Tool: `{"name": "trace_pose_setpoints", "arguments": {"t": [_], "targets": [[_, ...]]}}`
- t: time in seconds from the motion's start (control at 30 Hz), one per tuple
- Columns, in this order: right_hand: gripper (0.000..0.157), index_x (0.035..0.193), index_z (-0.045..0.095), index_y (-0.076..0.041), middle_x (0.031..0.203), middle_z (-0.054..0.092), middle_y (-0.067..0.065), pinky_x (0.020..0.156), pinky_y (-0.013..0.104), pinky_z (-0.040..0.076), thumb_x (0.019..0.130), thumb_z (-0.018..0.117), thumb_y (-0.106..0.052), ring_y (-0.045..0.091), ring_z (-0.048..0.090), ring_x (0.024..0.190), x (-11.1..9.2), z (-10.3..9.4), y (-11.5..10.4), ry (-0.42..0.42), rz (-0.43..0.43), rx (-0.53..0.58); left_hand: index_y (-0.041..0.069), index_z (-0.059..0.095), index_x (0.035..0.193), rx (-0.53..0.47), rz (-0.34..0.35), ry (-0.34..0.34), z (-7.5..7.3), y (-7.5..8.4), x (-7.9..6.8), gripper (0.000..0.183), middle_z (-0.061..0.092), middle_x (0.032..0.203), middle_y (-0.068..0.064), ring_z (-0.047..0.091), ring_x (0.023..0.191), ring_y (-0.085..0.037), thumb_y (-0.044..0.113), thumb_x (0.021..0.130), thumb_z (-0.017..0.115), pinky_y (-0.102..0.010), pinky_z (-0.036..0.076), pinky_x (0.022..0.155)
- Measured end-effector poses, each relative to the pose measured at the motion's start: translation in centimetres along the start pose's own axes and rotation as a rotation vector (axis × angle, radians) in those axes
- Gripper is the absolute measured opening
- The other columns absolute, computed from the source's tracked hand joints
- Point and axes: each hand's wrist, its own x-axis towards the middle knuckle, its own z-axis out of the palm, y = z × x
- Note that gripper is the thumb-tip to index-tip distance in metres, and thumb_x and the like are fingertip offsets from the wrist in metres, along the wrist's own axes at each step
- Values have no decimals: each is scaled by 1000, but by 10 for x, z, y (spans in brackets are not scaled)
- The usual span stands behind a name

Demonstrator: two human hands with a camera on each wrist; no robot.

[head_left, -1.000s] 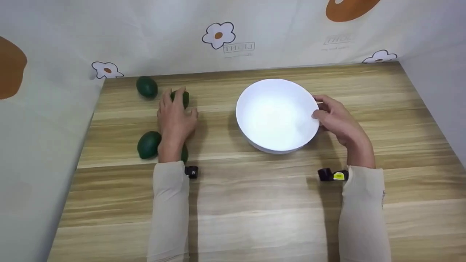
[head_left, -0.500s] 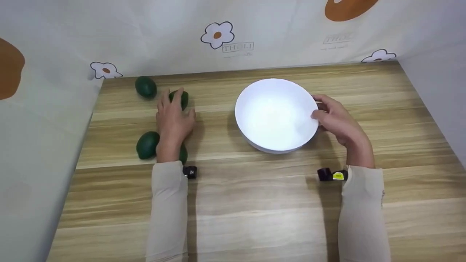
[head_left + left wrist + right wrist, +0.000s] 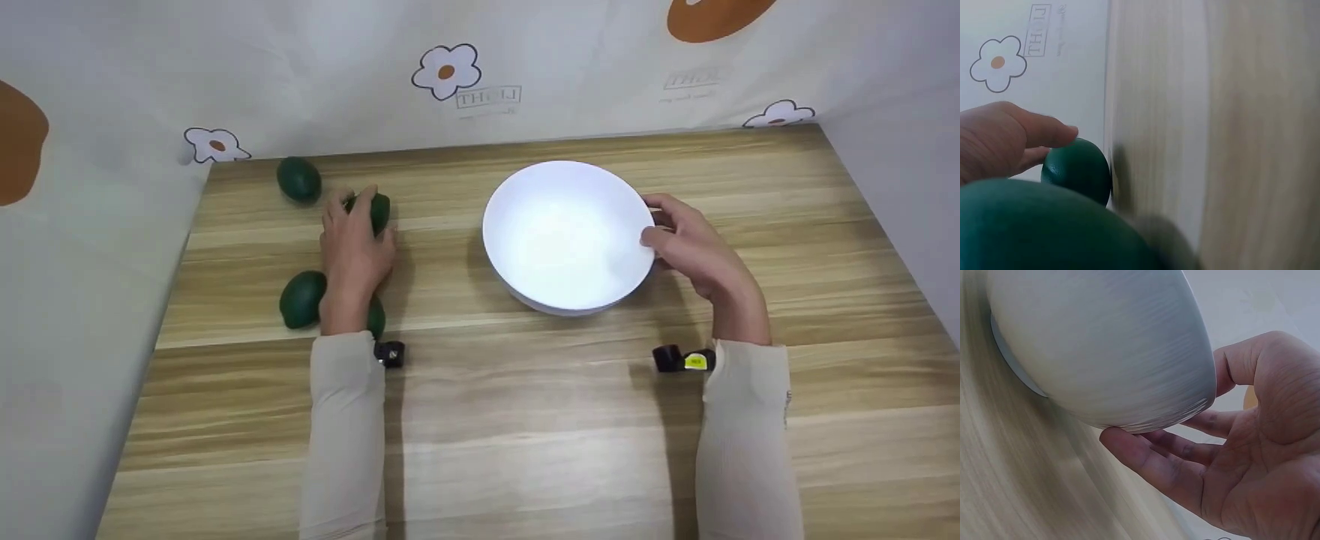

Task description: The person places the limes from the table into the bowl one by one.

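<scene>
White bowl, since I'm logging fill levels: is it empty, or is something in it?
Empty: the head view looks into the white bowl, and only its bare white inside shows.

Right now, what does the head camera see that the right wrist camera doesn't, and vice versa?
Only the head view: the inside of the white bowl, the person's left grip over one of four green egg-shaped objects, and both sleeves.

Only the right wrist view: the bowl's foot and a fingertip meeting its outer wall.

Both: the bowl itself, the person's right grip holding it, the wooden table and the pale wall covering.
</scene>
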Motion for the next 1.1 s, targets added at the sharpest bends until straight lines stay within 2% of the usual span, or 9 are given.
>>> {"name": "trace_pose_setpoints", "arguments": {"t": [0.2,0.4,0.77,1.1], "targets": [[62,160,39,-7,147,53,22,74,26,58,99,44,-9,11,65,96,0,0,-1,4,5,-12,11,44,160,-27,0,-3,0,-2,-1,62,26,170,-26,29,157,-45,10,102,66,-65,32,125],[63,161,37,-8,150,52,21,75,27,58,99,44,-10,13,65,98,1,1,0,6,18,-20,11,44,160,-58,-5,-19,-1,-3,-1,61,22,172,-26,24,161,-43,6,102,64,-60,33,127],[64,162,36,-9,151,51,21,76,27,58,98,42,-11,12,65,98,2,0,1,0,25,-10,13,45,159,-74,-4,-30,-3,-3,-3,59,33,167,-21,33,156,-40,3,103,59,-59,34,125],[64,161,37,-8,148,51,21,73,27,58,97,41,-9,11,66,95,2,0,1,-4,13,10,14,45,159,-102,-12,-22,-3,-5,-4,57,37,165,-19,35,154,-37,2,104,56,-57,34,126]]}}
